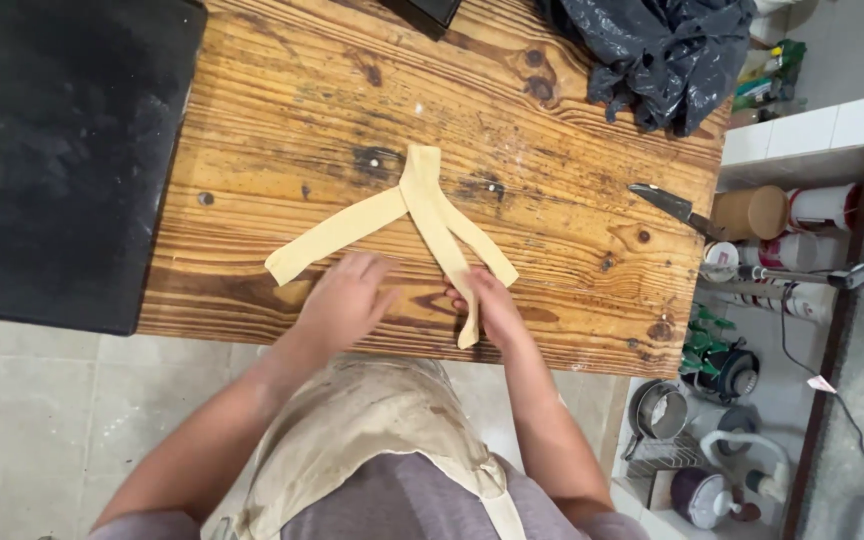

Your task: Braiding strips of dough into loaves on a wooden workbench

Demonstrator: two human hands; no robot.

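Three flat strips of pale dough [422, 200] lie on the wooden table [282, 110], joined at the far end and fanning out toward me. My right hand [492, 303] grips the middle strip near its lower end, whose tip hangs past my fingers. The right-hand strip runs just behind that hand. My left hand [342, 300] rests on the wood between the left strip [327, 240] and the middle one, fingers loosely spread, holding nothing.
A black baking tray [62, 150] lies at the left end of the table. A crumpled black plastic bag [662, 50] sits at the far right corner, with a knife [672, 208] near the right edge. Shelves with jars, a sieve and kitchenware stand to the right.
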